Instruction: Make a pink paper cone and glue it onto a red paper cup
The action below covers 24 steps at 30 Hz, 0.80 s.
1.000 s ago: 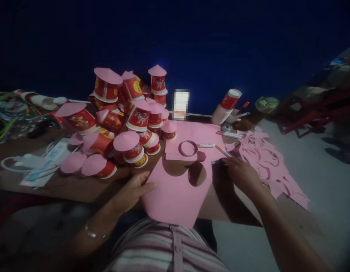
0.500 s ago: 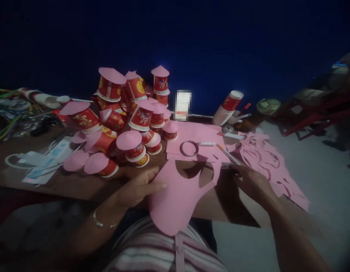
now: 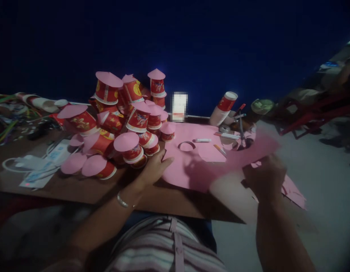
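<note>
My left hand [image 3: 156,168] presses on the left edge of a pink sheet [image 3: 182,172], its thumb on top of the paper. My right hand [image 3: 264,175] is closed and raised over the right side of the table, with scissors [image 3: 242,132] pointing up out of it. A blurred pink strip [image 3: 248,153] crosses in front of this hand. On the sheet lie a dark ring [image 3: 186,146] and a white marker [image 3: 202,140]. An orange-tipped pen [image 3: 220,150] sits to the right of them.
Red paper cups with pink cone tops [image 3: 129,147] are piled at the left. A power strip [image 3: 46,164] lies beyond them. Stacked cups [image 3: 223,108] lean at the back right, near a green-topped object [image 3: 262,106]. Pink scraps [image 3: 295,194] hang at the right table edge.
The pink cut-out has moved from my lap side onto the table and right, blurring. My right hand has risen with the scissors now upright. My left hand has moved slightly up and right.
</note>
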{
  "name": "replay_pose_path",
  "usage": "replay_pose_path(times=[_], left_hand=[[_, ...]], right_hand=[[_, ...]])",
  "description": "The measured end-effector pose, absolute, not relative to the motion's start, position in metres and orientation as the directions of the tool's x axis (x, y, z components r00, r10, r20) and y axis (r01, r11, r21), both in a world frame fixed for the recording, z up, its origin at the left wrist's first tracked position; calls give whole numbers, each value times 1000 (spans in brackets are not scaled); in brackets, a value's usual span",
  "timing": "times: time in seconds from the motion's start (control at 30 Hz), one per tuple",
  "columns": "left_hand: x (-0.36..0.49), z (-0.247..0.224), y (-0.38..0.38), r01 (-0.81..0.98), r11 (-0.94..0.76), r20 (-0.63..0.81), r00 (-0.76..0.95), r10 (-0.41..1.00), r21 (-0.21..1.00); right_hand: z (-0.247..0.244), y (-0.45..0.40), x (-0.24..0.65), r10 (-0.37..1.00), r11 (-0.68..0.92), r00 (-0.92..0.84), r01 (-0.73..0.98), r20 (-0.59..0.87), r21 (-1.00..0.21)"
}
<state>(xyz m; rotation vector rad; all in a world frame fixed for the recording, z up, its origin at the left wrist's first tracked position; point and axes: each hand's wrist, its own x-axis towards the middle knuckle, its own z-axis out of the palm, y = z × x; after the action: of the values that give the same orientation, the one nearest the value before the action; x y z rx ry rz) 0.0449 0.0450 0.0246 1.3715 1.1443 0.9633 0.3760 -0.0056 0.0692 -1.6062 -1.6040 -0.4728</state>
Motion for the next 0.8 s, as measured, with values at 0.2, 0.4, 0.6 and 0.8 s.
replay_pose_path(times=[0.2, 0.4, 0.6, 0.8], left_hand=[[41, 5, 50, 44, 97, -103, 158, 982, 994], [47, -3, 54, 30, 128, -131, 186, 974, 991], [48, -5, 53, -83, 207, -188, 196, 962, 975], [66, -1, 56, -297, 255, -200, 203, 959, 920]], right_hand=[[96, 28, 372, 532, 98, 259, 927, 806, -362], [113, 36, 348, 736, 246, 47, 911, 676, -331], [86, -23, 326, 965, 175, 150, 246, 216, -953], [26, -101, 259, 864, -371, -394, -74, -314, -926]])
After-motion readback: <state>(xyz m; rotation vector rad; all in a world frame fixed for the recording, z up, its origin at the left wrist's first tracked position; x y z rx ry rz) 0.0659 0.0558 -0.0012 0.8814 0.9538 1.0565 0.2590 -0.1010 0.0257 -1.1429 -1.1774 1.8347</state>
